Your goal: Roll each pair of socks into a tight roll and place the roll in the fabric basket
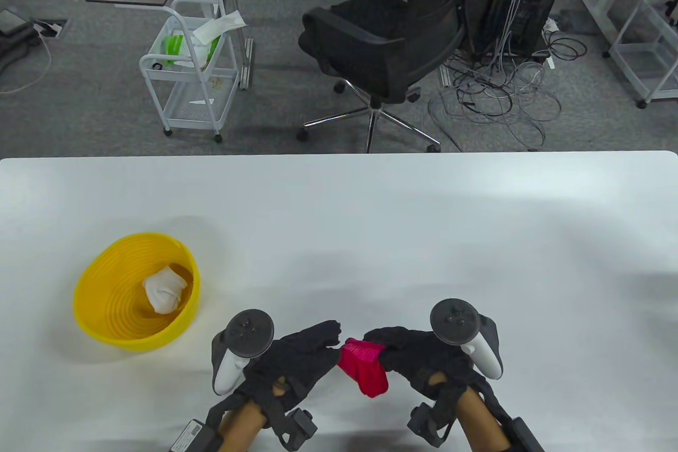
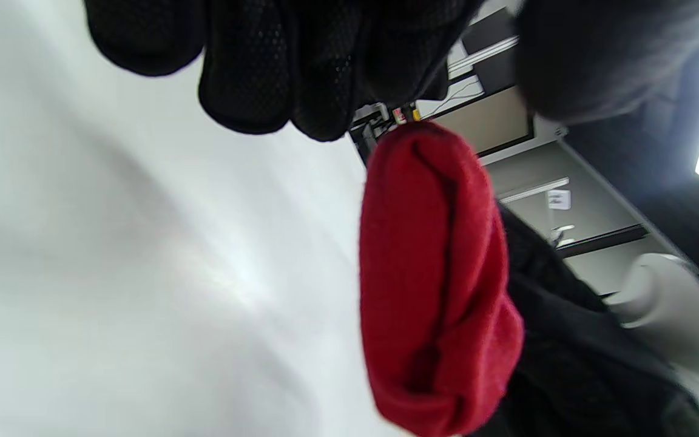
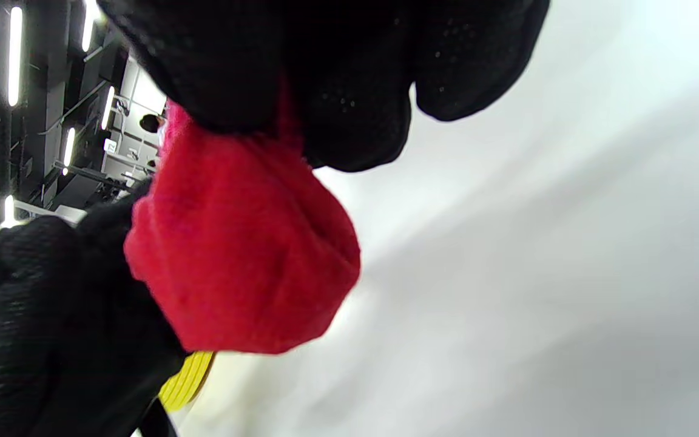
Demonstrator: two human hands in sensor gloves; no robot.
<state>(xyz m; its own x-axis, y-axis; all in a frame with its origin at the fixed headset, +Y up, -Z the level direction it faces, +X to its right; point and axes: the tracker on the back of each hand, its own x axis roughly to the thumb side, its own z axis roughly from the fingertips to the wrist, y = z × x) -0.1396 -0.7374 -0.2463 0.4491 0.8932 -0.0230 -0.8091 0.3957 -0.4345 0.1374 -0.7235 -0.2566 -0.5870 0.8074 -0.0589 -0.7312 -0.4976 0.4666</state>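
A red sock roll point(image 1: 364, 367) hangs just above the table near its front edge, held between both gloved hands. My left hand point(image 1: 312, 348) pinches its left end with curled fingers. My right hand point(image 1: 402, 348) grips its right end. The left wrist view shows the red roll point(image 2: 434, 285) close up under my fingers point(image 2: 264, 73). The right wrist view shows the red roll point(image 3: 240, 255) pinched by my fingers point(image 3: 349, 79). A yellow basket point(image 1: 106, 309) stands at the left with a white sock roll point(image 1: 164, 289) inside.
The white table point(image 1: 371, 224) stretches wide behind and to the right of the hands. Beyond its far edge are an office chair point(image 1: 392, 33), a white trolley point(image 1: 185, 60) and floor cables point(image 1: 498, 91).
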